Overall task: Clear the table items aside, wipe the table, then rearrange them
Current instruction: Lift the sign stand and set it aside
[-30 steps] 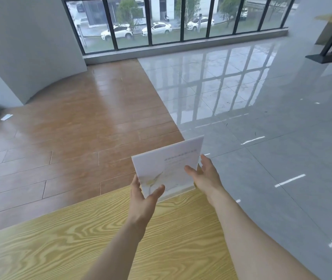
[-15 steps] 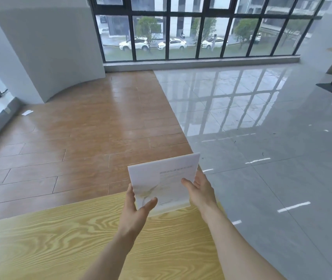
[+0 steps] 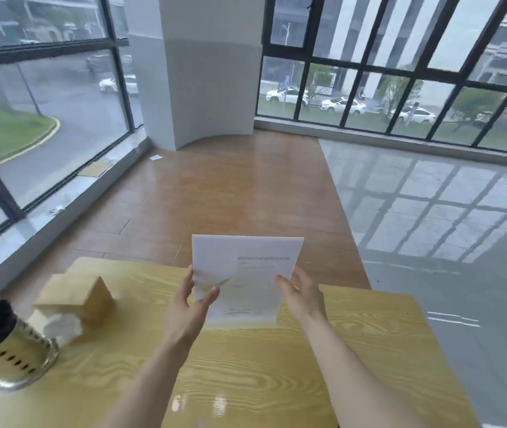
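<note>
- We hold a white card [image 3: 247, 278] upright above the far part of the tabletop [image 3: 276, 366]; faint print shows on its face, too blurred to read
- Our left hand [image 3: 189, 307] pinches the card's lower left corner, thumb in front and fingers behind; this grip is plain
- Our right hand [image 3: 300, 291] sits at the card's right edge with fingers spread and thumb forward; it touches or nearly touches the edge, and we cannot tell whether it grips
- The card's bottom edge is close above the wood; we cannot tell whether it rests there
- On the left of the tabletop stands a wooden tissue box [image 3: 74, 293] shaped like a small house, with a white tissue [image 3: 62, 329] poking from its near end
- Nearer us, just beside the tissue, is a glass jar [image 3: 14, 356] with something dark on top; it is well apart from the card
- Beyond the tabletop we see wood floor [image 3: 215, 196] on the left and glossy grey tile [image 3: 431, 211] on the right
</note>
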{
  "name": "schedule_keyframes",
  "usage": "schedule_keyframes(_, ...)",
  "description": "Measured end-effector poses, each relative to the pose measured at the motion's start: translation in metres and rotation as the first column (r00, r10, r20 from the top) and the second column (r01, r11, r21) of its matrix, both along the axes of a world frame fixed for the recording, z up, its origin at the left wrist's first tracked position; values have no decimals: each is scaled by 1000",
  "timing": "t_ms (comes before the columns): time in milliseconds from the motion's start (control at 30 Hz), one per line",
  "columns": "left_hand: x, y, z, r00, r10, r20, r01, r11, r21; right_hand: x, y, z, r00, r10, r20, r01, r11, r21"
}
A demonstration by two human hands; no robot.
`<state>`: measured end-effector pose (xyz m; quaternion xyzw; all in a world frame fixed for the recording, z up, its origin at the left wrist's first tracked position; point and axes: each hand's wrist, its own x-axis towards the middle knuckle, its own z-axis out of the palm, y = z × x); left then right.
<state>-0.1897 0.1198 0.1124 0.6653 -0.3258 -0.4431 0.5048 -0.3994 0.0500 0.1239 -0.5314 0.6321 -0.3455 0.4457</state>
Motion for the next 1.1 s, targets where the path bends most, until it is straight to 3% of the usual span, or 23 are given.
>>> schedule_keyframes(200, 141, 96, -15, 972, 232, 43, -233, 973, 8, 158, 55, -14, 988, 152, -33, -150, 987, 63)
schedule_keyframes(467, 261, 202, -33, 881, 470, 54, -472, 880, 53, 309, 129, -40, 949, 306, -80, -294, 946, 137)
schedule_keyframes(1100, 354, 290, -65, 773, 632, 50, -634, 767, 98, 422, 200, -58, 884, 441, -152, -416, 893, 174)
